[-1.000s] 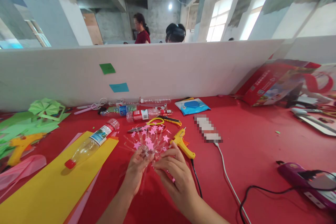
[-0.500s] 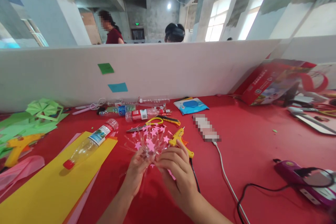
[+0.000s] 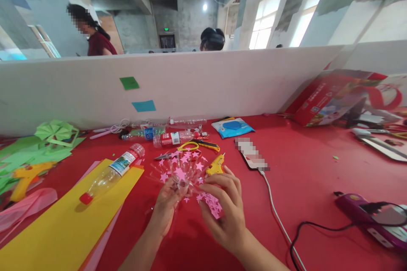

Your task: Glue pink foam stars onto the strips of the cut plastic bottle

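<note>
My left hand (image 3: 167, 203) is closed around the base of a clear plastic bottle piece (image 3: 183, 185) cut into thin strips that fan outward. Pink paper stars (image 3: 180, 173) sit on many of the strips. To its right, my right hand (image 3: 226, 209) is apart from the piece, fingers curved and spread with nothing visible between them. Partly behind its fingers lies a small pile of loose pink stars (image 3: 212, 204) on the table. A yellow glue gun (image 3: 216, 164) rests just beyond that hand. Scissors with yellow handles (image 3: 188, 146) lie behind the star-covered strips.
On the red table (image 3: 286, 169), a plastic bottle (image 3: 110, 175) lies on yellow paper (image 3: 63, 220) at left. Several bottles, a utility knife (image 3: 208, 145) and a blue wipes pack (image 3: 233, 128) lie toward the white partition (image 3: 222, 84). A cabled phone (image 3: 249, 152) and a purple power strip (image 3: 359, 214) are right.
My right hand has pulled back to the right from the bottle piece and its fingers have spread, uncovering the loose stars. My left hand keeps its hold. A person beyond the partition has moved left.
</note>
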Available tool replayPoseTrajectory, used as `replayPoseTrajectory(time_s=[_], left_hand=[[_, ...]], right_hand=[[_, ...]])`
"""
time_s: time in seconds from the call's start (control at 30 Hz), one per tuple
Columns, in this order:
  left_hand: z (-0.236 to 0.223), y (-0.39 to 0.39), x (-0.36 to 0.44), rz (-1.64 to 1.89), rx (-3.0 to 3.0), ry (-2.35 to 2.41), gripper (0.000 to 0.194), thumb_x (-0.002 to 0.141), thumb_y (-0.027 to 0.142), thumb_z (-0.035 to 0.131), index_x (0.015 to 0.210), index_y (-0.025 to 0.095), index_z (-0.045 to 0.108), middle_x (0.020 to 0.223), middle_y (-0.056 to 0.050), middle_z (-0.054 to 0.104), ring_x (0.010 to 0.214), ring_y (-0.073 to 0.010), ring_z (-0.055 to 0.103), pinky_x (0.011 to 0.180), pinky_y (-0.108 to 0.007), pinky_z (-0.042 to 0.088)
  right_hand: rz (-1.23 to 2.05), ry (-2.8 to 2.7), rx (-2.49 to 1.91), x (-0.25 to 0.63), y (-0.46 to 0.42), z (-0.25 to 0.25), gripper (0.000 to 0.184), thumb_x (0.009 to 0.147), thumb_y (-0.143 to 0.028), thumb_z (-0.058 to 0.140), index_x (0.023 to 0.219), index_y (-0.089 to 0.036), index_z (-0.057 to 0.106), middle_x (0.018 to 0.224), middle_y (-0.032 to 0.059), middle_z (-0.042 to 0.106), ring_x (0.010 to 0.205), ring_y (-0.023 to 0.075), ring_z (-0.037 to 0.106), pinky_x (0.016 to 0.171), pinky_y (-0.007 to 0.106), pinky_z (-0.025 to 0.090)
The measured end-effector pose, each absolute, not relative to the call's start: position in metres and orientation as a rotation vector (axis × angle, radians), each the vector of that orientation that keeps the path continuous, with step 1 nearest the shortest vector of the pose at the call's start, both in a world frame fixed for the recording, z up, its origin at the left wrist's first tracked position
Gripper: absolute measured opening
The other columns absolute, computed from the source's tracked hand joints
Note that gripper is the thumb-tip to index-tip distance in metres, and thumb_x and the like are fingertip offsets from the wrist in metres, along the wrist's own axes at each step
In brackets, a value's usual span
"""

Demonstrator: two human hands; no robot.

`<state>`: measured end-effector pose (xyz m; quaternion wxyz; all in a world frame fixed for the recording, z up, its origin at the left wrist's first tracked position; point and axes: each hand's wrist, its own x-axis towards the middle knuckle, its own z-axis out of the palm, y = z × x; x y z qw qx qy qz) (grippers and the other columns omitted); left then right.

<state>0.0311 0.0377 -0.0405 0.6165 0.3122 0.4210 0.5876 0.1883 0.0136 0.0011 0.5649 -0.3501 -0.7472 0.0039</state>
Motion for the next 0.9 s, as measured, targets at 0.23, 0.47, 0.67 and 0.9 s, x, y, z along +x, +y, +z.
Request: replayPoseTrajectory(time_s=[0.23,0.47,0.67,0.9], left_hand=[[-0.041,0.038,0.031,1.343,0.734,0.949,0.034,0.054,0.033,0.083,0.077,0.018,0.064,0.073,0.001,0.068,0.068,-0.0128,0.061,0.07,-0.025,0.047],[-0.036,0.037,0.034,1.334,0.701,0.993,0.034,0.053,0.03,0.083,0.078,0.018,0.063,0.072,0.001,0.068,0.069,-0.0126,0.062,0.07,-0.024,0.048],[-0.042,0.04,0.03,1.342,0.628,0.977,0.036,0.054,0.024,0.083,0.082,0.017,0.062,0.079,0.0,0.069,0.071,-0.0139,0.065,0.073,-0.028,0.05],[-0.039,0.039,0.03,1.334,0.656,0.966,0.033,0.056,0.024,0.083,0.083,0.019,0.065,0.08,0.0,0.07,0.072,-0.0136,0.065,0.073,-0.027,0.05]], right_hand=[[-0.028,-1.861,-0.889,0.182,0.012,-0.001,0.028,0.082,-0.015,0.059,0.109,-0.022,0.058,0.103,0.0077,0.055,0.102,0.0253,0.049,0.103,0.055,0.028],[-0.011,-1.797,-0.88,0.183,0.011,0.0,0.028,0.082,-0.011,0.053,0.106,-0.025,0.059,0.101,0.0055,0.057,0.099,0.0232,0.053,0.101,0.052,0.032],[0.09,-1.694,-0.889,0.19,0.02,0.002,0.027,0.08,-0.009,0.047,0.102,-0.023,0.056,0.095,0.0054,0.054,0.09,0.0222,0.053,0.089,0.048,0.039],[0.173,-1.75,-0.891,0.186,0.026,0.0,0.013,0.082,-0.013,0.057,0.09,-0.022,0.061,0.089,0.0038,0.055,0.086,0.0206,0.05,0.078,0.039,0.041]])
